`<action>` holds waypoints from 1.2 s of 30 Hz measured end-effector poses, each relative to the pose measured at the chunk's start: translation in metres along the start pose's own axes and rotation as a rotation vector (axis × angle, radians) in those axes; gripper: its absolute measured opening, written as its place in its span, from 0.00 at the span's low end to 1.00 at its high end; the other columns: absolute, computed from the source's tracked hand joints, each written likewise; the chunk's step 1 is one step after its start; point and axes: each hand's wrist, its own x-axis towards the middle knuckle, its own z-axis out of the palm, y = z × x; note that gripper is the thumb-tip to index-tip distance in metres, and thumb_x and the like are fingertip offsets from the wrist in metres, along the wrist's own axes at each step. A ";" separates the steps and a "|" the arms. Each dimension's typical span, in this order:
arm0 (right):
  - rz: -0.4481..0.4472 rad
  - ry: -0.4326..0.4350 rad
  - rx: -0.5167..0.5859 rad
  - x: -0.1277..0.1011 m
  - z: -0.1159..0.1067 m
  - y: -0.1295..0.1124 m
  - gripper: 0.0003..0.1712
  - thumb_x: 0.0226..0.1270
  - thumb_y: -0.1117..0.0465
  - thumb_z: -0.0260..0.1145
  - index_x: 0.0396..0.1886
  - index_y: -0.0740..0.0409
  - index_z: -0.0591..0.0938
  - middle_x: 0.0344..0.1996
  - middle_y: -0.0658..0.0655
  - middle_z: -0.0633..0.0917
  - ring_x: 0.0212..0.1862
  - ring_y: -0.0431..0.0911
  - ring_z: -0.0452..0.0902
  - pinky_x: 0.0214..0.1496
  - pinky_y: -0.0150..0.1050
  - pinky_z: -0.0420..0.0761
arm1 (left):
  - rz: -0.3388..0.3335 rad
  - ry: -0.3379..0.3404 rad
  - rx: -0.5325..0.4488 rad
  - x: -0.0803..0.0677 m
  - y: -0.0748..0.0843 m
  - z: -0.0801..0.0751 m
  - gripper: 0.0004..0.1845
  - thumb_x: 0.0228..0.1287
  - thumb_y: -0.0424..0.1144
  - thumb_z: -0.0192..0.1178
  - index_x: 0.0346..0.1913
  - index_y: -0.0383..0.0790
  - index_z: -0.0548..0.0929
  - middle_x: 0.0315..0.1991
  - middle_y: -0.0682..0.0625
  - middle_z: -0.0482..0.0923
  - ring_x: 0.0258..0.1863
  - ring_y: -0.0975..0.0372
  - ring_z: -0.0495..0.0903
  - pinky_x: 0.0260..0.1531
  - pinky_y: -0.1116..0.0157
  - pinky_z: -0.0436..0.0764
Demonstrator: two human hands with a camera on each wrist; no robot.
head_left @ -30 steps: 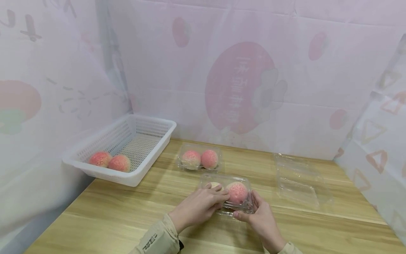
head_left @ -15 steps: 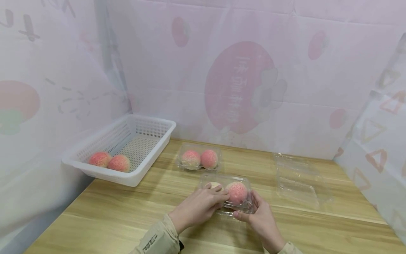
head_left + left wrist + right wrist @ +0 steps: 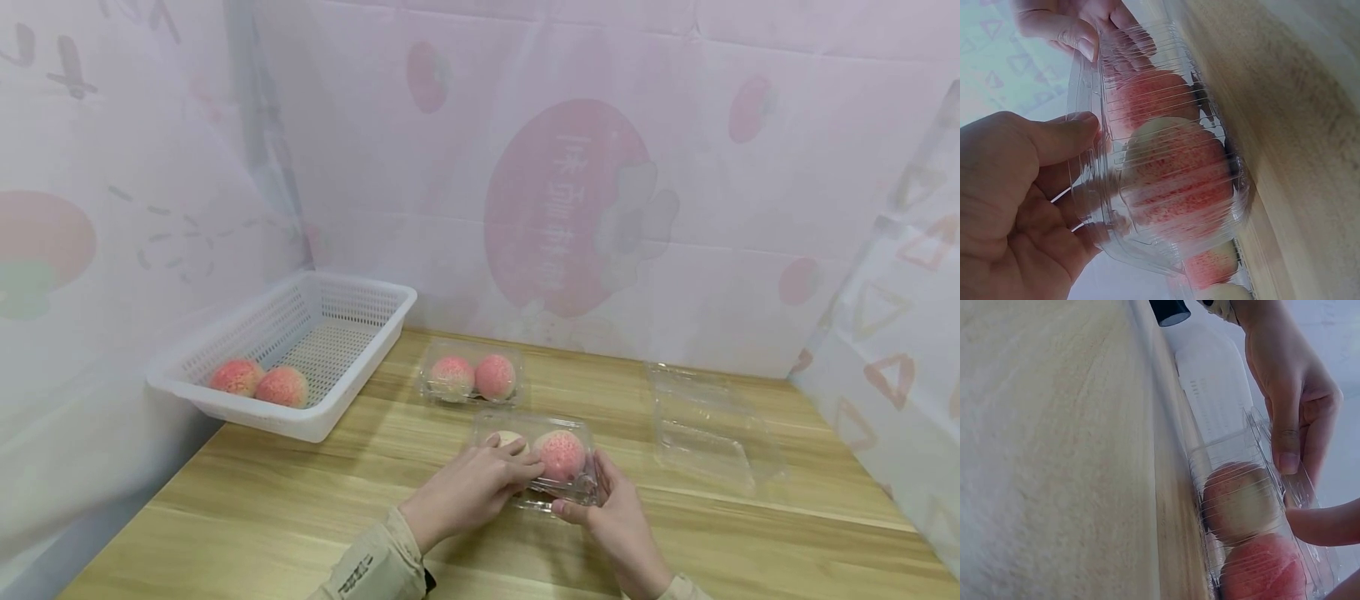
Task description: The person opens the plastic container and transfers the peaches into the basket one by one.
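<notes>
Pink printed sheeting is hanging all around a wooden table, so it's kind of a little booth setup.

Not much is changing compared to a second ago, honestly. Both hands are sitting in pretty much the same spots on the near clamshell, which is resting toward the table's front edge, around the middle. So my guess is they're pressing the lid closed rather than moving anything.

Left hand is lying over the left half of the lid, fingers fairly straight and pushing down, with the thumb tucked against the rim in the wrist view. Right hand is pinching the front right corner of the clamshell, thumb on the flange and fingers curled up along the side.

Containers:
- near clamshell is holding two peaches, one mostly hidden under the left hand
- a second clamshell just behind it, lid on, is also holding two
- white basket at the back left corner is holding two more at its near end
- an empty clear tray is lying open toward the right edge, well apart from the hands
</notes>
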 end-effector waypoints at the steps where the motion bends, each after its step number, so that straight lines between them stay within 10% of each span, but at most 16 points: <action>1: 0.000 0.003 0.002 0.000 0.000 0.000 0.63 0.44 0.72 0.78 0.75 0.74 0.47 0.73 0.71 0.55 0.73 0.64 0.49 0.72 0.56 0.51 | -0.003 -0.001 0.002 0.000 0.000 0.000 0.19 0.68 0.36 0.61 0.61 0.49 0.81 0.60 0.50 0.76 0.66 0.51 0.68 0.60 0.37 0.65; 36: 0.062 0.020 0.082 0.003 0.001 0.000 0.55 0.50 0.79 0.64 0.75 0.74 0.43 0.74 0.72 0.44 0.73 0.67 0.39 0.73 0.59 0.45 | 0.029 0.048 0.034 0.004 0.003 0.002 0.17 0.68 0.36 0.61 0.59 0.50 0.83 0.57 0.50 0.79 0.61 0.52 0.74 0.62 0.45 0.69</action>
